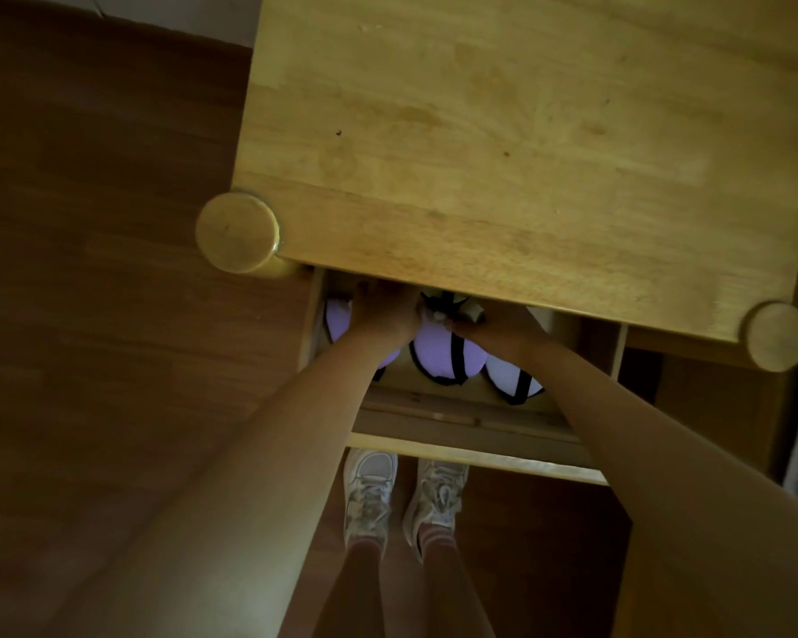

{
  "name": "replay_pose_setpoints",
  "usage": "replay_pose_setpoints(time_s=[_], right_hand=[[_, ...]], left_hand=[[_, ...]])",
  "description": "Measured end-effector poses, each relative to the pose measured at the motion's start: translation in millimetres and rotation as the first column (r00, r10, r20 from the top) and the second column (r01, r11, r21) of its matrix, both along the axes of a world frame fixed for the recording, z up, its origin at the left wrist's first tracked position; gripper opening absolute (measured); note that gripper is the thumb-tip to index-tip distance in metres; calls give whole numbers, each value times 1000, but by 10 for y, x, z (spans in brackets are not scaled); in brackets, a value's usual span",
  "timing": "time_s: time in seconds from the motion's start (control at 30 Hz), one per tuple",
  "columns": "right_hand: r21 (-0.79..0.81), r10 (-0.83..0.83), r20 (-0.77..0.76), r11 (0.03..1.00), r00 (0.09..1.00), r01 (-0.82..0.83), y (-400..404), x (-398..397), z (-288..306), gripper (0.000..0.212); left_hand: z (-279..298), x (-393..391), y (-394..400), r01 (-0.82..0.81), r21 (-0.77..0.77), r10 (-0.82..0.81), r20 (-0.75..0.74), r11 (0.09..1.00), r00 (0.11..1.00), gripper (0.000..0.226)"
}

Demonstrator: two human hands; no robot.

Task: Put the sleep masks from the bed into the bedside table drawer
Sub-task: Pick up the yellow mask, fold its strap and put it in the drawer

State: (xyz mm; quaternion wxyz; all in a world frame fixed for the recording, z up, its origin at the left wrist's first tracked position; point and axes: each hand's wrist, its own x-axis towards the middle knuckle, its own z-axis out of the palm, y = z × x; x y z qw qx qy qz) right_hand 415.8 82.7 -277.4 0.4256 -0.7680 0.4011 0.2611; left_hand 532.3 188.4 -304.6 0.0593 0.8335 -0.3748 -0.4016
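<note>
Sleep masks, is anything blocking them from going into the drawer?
Nothing visible does. The drawer is pulled open under the tabletop, and the sleep masks already lie inside, with the left hand and right hand on them.

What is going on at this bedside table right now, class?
A person stands at the wooden bedside table with both arms reaching into its open drawer. The left hand and the right hand are at the back, handling something partly hidden under the tabletop. Lilac sleep masks with black straps already lie inside the drawer.
</note>
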Motion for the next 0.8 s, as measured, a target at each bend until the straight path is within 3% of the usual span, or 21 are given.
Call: replay_pose_setpoints(time_s=[0.13,0.33,0.43,0.6,0.7,0.8], right_hand=[[-40,64,-27,997,998,-65,25,3,36,43],[-105,135,53,986,989,-129,38,-92,142,42],[-124,152,87,982,985,-141,74,-151,280,45],[-147,175,181,978,968,-149,197,-277,582,38],[-158,229,258,968,938,-193,316,-410,762,39],[-206,362,288,927,886,-312,432,-560,874,57]], left_hand=[[40,-33,2,44,38,-45,32,998,998,38],[180,-121,148,28,11,-28,29,1000,999,49],[347,-187,272,-18,-88,20,27,996,999,48],[694,-293,523,-63,-265,108,156,962,982,42],[806,-319,751,44,-321,12,168,946,986,55],[832,-258,957,313,-299,-241,254,901,937,76]])
